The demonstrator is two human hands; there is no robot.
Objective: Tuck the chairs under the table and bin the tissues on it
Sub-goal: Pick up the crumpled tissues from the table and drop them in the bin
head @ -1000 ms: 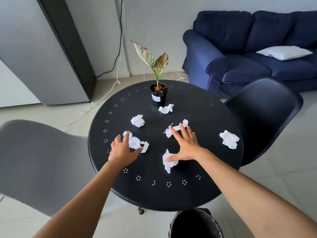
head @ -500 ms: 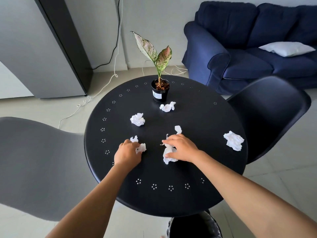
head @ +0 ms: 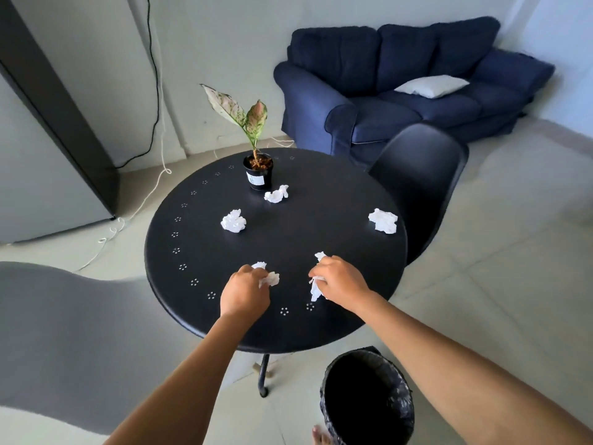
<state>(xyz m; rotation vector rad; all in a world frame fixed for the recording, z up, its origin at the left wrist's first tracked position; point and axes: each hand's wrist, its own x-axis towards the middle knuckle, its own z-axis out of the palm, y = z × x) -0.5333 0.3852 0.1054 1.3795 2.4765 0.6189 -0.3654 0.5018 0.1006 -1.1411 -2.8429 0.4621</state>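
On the round black table my left hand is closed around a crumpled white tissue near the front edge. My right hand grips more white tissue, which sticks out on both sides of the fist. Three loose tissues lie farther back: one in the middle left, one by the pot, one at the right edge. A grey chair stands at the left, a black chair at the right. The black bin sits on the floor below my right arm.
A potted plant stands at the back of the table. A blue sofa with a white cushion is behind the black chair. A grey cabinet and loose cords on the floor are at the left. A bare toe shows by the bin.
Both hands went from spread flat over the tissues to closed fists holding them. The tissues near the front were gathered into my hands. The view pulled back, showing more of the bin.
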